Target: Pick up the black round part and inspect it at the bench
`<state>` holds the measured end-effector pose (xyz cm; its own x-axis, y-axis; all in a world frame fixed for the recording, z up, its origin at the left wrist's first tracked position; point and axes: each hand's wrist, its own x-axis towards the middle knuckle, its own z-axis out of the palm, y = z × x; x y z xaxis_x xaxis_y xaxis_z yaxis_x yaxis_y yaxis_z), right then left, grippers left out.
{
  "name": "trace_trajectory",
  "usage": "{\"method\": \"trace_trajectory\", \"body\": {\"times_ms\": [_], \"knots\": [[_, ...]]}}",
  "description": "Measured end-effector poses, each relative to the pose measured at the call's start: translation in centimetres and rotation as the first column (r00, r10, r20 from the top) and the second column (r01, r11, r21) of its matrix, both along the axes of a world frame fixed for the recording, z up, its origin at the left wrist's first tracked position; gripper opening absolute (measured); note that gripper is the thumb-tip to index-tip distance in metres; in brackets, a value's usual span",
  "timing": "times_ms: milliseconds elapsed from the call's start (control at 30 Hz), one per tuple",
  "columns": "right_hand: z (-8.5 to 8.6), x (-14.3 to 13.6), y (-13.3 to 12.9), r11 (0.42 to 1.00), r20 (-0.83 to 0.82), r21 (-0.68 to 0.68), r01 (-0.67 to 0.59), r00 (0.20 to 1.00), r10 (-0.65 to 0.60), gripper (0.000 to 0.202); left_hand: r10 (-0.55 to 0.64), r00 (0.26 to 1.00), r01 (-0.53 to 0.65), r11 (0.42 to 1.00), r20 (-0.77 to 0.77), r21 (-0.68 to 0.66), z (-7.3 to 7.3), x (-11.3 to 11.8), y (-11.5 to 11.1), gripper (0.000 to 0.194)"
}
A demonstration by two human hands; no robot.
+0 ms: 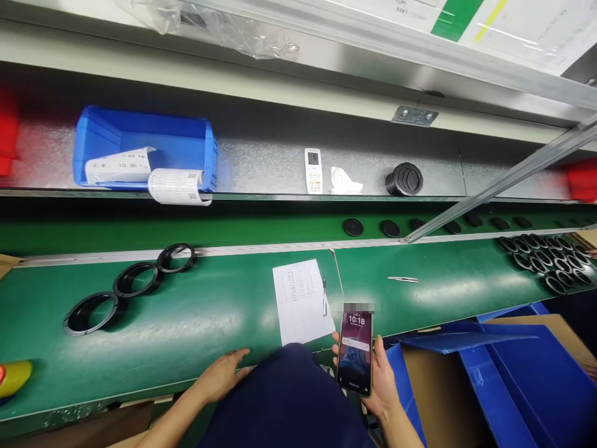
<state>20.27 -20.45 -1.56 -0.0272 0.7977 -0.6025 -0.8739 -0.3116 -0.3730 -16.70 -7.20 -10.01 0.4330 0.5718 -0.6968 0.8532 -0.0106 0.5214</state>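
Note:
My right hand point(381, 382) holds a smartphone point(355, 352) upright over the front edge of the green bench point(196, 330); its lit screen reads 10:18. My left hand point(221, 375) rests flat on the bench edge, fingers spread, holding nothing. Just beyond the phone lies a printed sheet of paper point(301, 301) with a pen point(324, 295) on its right side. Three black plastic rings point(135, 279) lie in a diagonal row to the left.
A blue bin point(140, 146) with paper labels, a white remote point(313, 170), crumpled tissue point(344, 182) and a black round vent part point(404, 179) sit on the back shelf. Several black rings point(545, 258) pile at far right. Tweezers point(403, 279) lie mid-bench. Blue crate point(513, 386) beside me.

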Motion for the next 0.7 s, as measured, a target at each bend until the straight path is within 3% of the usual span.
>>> {"method": "trace_trajectory", "body": {"times_ms": [133,267,433,533,700], "knots": [[0.3,1.4,-0.4,1.0,0.016,0.021,0.015,1.0,-0.015,0.08,-0.08,0.997,0.08,0.997,0.023,0.007,-0.1,6.0,1.8,0.066],[0.4,3.3,-0.8,0.998,-0.006,0.057,0.016,1.0,-0.016,0.086,-0.243,0.97,0.238,0.965,0.032,0.114,-0.9,15.3,4.5,0.065],[-0.1,6.6,-1.7,0.997,0.039,0.047,0.069,0.997,-0.07,0.08,-0.38,0.922,0.387,0.899,-0.071,0.204,-3.3,26.1,7.1,0.067],[0.0,8.5,-2.8,0.993,0.053,0.066,0.1,0.993,-0.103,0.081,-0.402,0.899,0.433,0.875,-0.174,0.217,-5.0,29.6,7.9,0.064],[0.5,10.8,-4.7,0.988,0.073,0.075,0.134,0.988,-0.139,0.079,-0.414,0.86,0.486,0.843,-0.297,0.23,-6.8,31.7,8.5,0.057]]}}
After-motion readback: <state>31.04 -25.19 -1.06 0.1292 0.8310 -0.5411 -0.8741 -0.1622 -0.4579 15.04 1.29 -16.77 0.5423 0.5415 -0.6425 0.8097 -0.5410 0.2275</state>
